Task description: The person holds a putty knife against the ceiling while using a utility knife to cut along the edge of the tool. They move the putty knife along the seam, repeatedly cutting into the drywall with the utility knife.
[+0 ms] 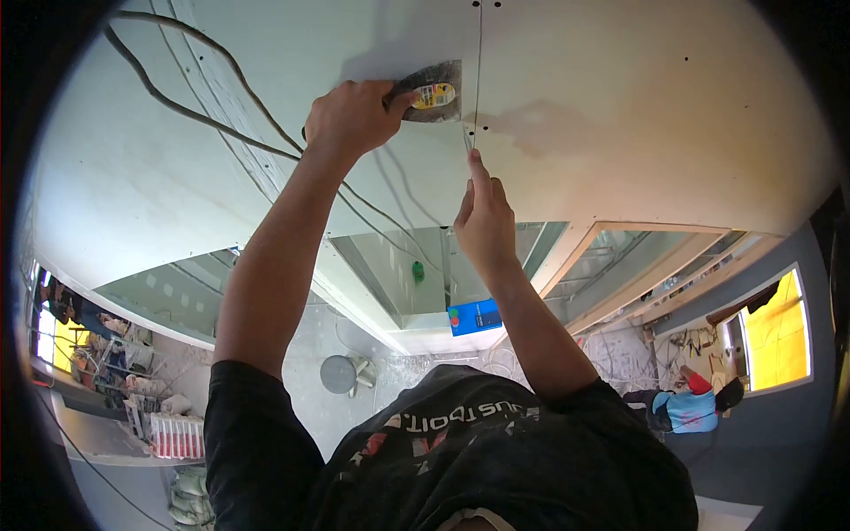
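My left hand is raised to the white panel, its fingers wrapped round a putty knife. The wide dark blade, with a yellow label, lies against the panel just left of a narrow vertical seam. Below and to the right, my right hand reaches up to the lower part of that seam. Its index finger is stretched along the seam, while the other fingers are curled. A thin pale strip or tip shows just beyond the fingertip; what the curled fingers hold is hidden.
Dark cables hang across the panel at the left. Framed openings run below its edge. A blue box sits on a ledge. Below are a round grey stool, a red-white rack and another person.
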The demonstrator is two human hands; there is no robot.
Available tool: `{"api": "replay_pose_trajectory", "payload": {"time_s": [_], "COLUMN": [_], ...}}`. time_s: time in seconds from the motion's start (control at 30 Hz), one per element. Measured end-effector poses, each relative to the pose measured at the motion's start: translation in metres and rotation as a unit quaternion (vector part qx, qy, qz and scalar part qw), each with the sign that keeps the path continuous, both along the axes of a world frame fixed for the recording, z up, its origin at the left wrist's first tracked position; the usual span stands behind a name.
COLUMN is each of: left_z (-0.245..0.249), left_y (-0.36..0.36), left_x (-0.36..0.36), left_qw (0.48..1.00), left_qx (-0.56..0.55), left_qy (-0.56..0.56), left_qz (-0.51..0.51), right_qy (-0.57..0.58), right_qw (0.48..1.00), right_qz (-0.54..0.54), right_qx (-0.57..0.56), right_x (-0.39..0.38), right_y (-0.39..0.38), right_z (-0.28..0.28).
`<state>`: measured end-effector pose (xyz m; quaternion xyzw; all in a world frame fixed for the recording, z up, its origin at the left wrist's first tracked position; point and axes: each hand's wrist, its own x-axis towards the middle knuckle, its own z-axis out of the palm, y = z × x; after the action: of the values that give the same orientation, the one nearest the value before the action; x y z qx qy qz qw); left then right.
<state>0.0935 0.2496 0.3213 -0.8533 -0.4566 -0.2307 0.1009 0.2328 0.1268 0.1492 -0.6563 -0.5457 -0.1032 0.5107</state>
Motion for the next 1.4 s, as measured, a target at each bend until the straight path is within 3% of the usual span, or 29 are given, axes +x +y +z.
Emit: {"api": "replay_pose_trajectory", "payload": {"time_s": [0.2,0.3,0.37,0.4,0.47,1.07,1.4], "left_z": [0.006,0.005,0.008,0.009,0.007,0.008,0.007], "left_y": [-0.005,-0.007,-0.006,-0.007,-0.008,-0.005,-0.005], "left_x": [0.000,-0.001,0.000,0.001,0.001,-0.001,-0.001], "left_qw": [1.000,1.000,1.000,1.000,0.999,1.000,1.000], "left_qx": [-0.006,-0.011,-0.006,-0.020,-0.034,-0.016,0.000], "left_qy": [0.001,0.009,0.011,0.010,0.011,0.008,0.005], "left_qz": [-0.011,-0.008,-0.009,-0.002,0.002,-0.005,-0.004], "right_qy": [-0.014,-0.021,0.032,0.032,-0.020,-0.058,-0.061], "right_qw": [0.999,0.999,0.999,0.999,0.994,0.985,0.992], "right_qz": [-0.029,-0.017,0.007,0.004,0.029,0.034,0.012], "right_qx": [-0.019,-0.022,-0.037,-0.034,0.108,0.159,0.114], "right_x": [0.000,0.004,0.004,0.006,0.012,0.024,0.015], "right_y": [-0.009,-0.025,-0.043,-0.041,-0.027,0.022,0.016], "right_z": [0.016,0.042,0.071,0.073,0.073,0.068,0.070]}}
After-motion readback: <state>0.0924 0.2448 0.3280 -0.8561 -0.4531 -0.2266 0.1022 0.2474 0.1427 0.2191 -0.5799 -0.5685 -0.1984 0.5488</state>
